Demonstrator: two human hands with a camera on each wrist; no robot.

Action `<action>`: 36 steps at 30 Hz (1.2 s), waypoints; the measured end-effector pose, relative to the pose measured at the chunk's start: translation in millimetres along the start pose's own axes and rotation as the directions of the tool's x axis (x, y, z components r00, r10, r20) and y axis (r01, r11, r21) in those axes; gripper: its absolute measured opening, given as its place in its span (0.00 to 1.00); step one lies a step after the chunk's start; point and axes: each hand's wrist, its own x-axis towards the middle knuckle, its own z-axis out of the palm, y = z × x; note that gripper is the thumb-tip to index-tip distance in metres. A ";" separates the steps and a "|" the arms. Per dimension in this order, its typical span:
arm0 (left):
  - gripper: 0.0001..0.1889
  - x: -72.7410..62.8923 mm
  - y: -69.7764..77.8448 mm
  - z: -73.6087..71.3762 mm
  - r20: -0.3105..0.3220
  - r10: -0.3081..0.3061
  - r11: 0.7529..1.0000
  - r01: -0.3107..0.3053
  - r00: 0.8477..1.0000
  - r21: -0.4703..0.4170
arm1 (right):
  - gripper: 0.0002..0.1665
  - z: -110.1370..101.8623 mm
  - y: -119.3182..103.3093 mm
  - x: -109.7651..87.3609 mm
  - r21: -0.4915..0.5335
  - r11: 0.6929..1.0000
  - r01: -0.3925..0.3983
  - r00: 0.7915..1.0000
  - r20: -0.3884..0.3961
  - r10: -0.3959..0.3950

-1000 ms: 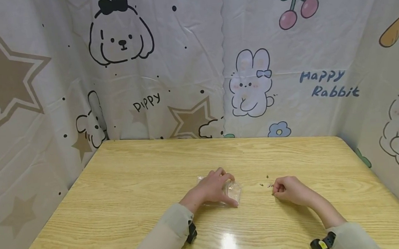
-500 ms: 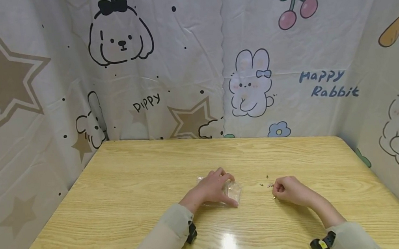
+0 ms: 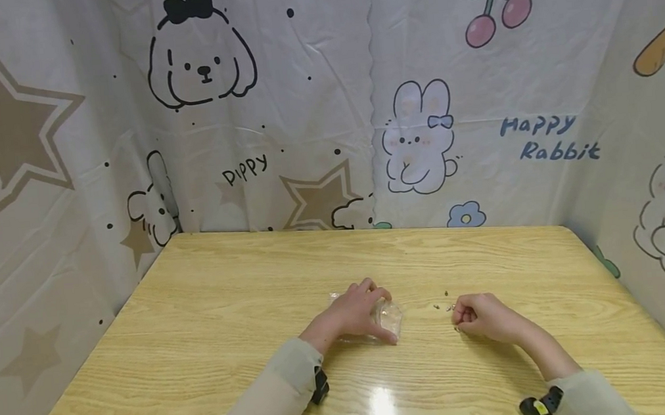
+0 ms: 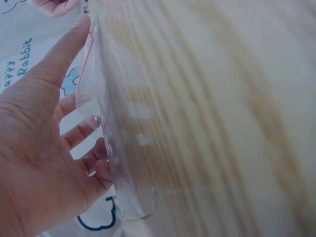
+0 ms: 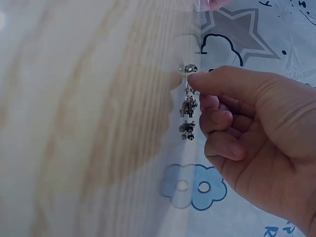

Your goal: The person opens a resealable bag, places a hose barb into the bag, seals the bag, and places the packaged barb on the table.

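Note:
My left hand (image 3: 358, 311) rests over a clear plastic zip bag (image 3: 388, 318) lying on the table. In the left wrist view its thumb stretches along the mouth of the bag (image 4: 111, 98), near a red zip line, while the other fingers curve loosely at the far side. Farther right, my right hand (image 3: 487, 319) is low on the table with curled fingers. Thumb and forefinger pinch at a small shiny metal piece (image 5: 190, 68), rather like a screw and partly hidden. Beside these fingertips lie several similar metal pieces (image 5: 188, 106), too small to name surely.
The yellow wood-grain table (image 3: 227, 296) reaches back to a pale printed curtain (image 3: 311, 104) that surrounds it on three sides. Each wrist carries a black camera, such as the right wrist camera (image 3: 540, 407).
Under the right fingertips a small metal piece has shifted slightly toward me since the first frame, and the thumb is now against it. My left hand and the bag have stayed put.

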 end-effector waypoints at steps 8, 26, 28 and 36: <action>0.43 0.0 1.3 -1.4 0.002 -0.004 1.000 0.004 1.000 0.006 | 0.04 -0.1 -0.2 -2.4 0.014 0.999 -0.029 0.998 0.056 0.028; 0.43 0.6 -0.5 0.7 -0.003 -0.006 1.000 0.006 1.000 0.006 | 0.04 1.3 -4.5 1.7 -0.037 0.999 0.027 0.995 0.092 -0.024; 0.43 0.7 -0.6 0.8 -0.004 -0.007 1.000 0.007 1.000 0.004 | 0.04 1.3 -4.3 1.5 -0.037 0.999 0.028 0.995 0.096 -0.024; 0.43 -0.2 0.7 -0.2 -0.002 -0.009 1.000 0.009 1.000 0.000 | 0.05 1.8 -2.7 0.9 -0.040 0.998 0.039 0.996 0.086 -0.035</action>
